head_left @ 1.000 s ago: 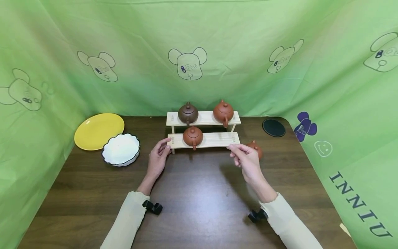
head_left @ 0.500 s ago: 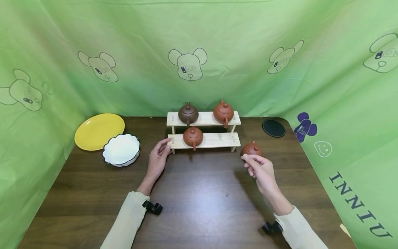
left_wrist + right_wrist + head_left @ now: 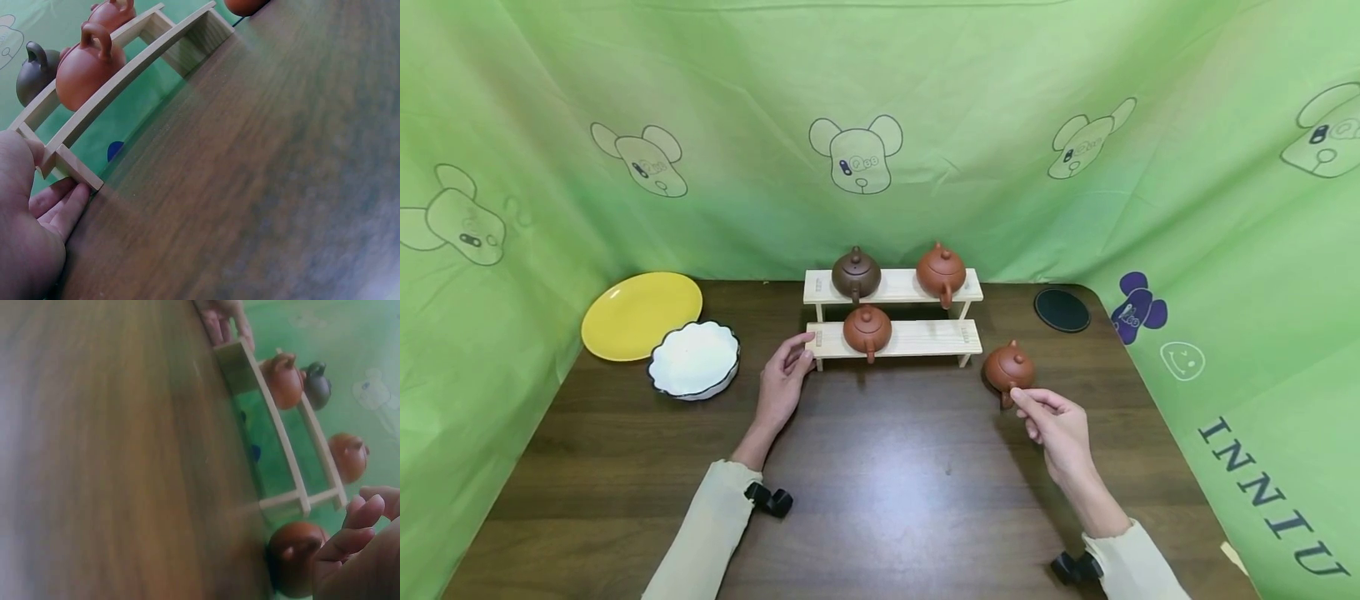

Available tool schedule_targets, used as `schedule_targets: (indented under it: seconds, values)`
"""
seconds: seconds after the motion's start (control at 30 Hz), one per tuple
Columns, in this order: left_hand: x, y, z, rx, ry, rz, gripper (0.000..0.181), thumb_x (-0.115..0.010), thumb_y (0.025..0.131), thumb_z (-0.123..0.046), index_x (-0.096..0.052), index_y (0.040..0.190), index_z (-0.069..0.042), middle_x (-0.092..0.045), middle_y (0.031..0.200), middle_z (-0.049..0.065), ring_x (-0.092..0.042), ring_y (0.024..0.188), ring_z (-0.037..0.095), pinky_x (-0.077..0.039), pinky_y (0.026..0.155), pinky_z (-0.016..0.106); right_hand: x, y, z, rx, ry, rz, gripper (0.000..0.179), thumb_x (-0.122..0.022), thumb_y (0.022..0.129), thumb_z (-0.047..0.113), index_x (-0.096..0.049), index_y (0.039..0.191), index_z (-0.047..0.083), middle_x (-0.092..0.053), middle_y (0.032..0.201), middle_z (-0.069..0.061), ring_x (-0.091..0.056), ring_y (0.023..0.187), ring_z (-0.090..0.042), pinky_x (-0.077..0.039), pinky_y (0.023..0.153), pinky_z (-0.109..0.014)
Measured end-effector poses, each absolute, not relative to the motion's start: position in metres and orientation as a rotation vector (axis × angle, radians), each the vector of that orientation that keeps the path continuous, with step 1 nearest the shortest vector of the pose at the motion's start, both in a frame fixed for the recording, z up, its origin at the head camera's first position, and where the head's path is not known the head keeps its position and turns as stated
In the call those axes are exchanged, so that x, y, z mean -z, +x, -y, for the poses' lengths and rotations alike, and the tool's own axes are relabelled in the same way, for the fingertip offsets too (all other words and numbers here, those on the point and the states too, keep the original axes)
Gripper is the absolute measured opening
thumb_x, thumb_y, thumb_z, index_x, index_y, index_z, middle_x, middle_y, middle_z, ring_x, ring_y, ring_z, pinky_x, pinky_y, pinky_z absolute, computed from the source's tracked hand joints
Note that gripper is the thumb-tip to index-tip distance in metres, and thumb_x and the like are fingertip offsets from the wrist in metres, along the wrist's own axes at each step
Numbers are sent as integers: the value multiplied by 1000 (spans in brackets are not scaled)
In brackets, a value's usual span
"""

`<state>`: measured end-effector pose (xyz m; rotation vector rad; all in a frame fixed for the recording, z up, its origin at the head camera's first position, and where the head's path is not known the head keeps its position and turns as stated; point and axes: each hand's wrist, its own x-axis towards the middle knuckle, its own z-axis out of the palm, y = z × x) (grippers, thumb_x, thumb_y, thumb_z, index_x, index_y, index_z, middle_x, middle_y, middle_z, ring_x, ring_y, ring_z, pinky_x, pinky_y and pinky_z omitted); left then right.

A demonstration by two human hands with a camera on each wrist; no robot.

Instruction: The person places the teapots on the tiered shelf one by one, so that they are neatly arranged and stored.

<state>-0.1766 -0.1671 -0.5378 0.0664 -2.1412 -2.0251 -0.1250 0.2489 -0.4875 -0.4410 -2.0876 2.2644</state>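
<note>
A two-tier wooden stand (image 3: 917,337) carries two reddish clay teapots (image 3: 867,330) and a dark brown teapot (image 3: 856,274). My left hand (image 3: 781,385) holds the left end of its lower shelf. In the left wrist view the thumb lies along the shelf's end and the fingers (image 3: 69,209) are by the leg. Another reddish teapot (image 3: 1009,368) sits on the table just right of the stand, its handle toward me. My right hand (image 3: 1058,429) hovers by that handle, fingers loosely curled. In the right wrist view the fingertips (image 3: 369,511) appear apart from the teapot (image 3: 294,562).
A yellow oval plate (image 3: 642,317) and a white scalloped bowl with a dark rim (image 3: 694,360) stand at the left. A round black mat (image 3: 1062,309) lies at the back right. Green printed cloth (image 3: 1000,100) surrounds the brown wooden table (image 3: 887,483).
My right hand has moved from the stand's right end rightward and toward me, to the lone teapot's handle, uncovering that teapot. My left hand stays at the stand.
</note>
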Motion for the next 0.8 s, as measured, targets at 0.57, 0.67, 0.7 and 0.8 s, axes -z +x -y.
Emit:
schedule_targets:
  seconds: [0.57, 0.67, 0.7, 0.8]
  values:
    - [537, -177, 167, 2024, 68, 2138, 34, -63, 114, -7, -68, 147, -4, -69, 146, 21, -70, 115, 4, -64, 100, 23, 505, -131, -266, -2259, -532, 2267, 24, -79, 106, 19, -81, 83, 24, -67, 69, 10, -49, 55, -1, -39, 47, -13]
    - [537, -177, 167, 2029, 69, 2136, 34, -63, 114, -7, -68, 147, -4, -68, 147, 20, -70, 116, 4, -64, 100, 23, 507, -133, -265, -2301, -520, 2257, 22, -77, 108, 18, -83, 86, 22, -68, 71, 9, -49, 56, -1, -38, 48, -13]
    - [537, -178, 166, 2030, 71, 2138, 34, -63, 114, -7, -68, 147, -4, -68, 148, 20, -70, 116, 5, -64, 100, 23, 508, -133, -265, -2313, -512, 2257, 21, -76, 108, 18, -84, 89, 21, -68, 72, 9, -49, 56, -1, -38, 48, -13]
    - [537, -177, 166, 2030, 69, 2135, 34, -63, 114, -7, -68, 147, -3, -68, 147, 21, -70, 116, 5, -64, 100, 23, 509, -135, -264, -2332, -478, 2269, 18, -74, 110, 19, -86, 96, 20, -68, 75, 9, -49, 59, -1, -38, 48, -13]
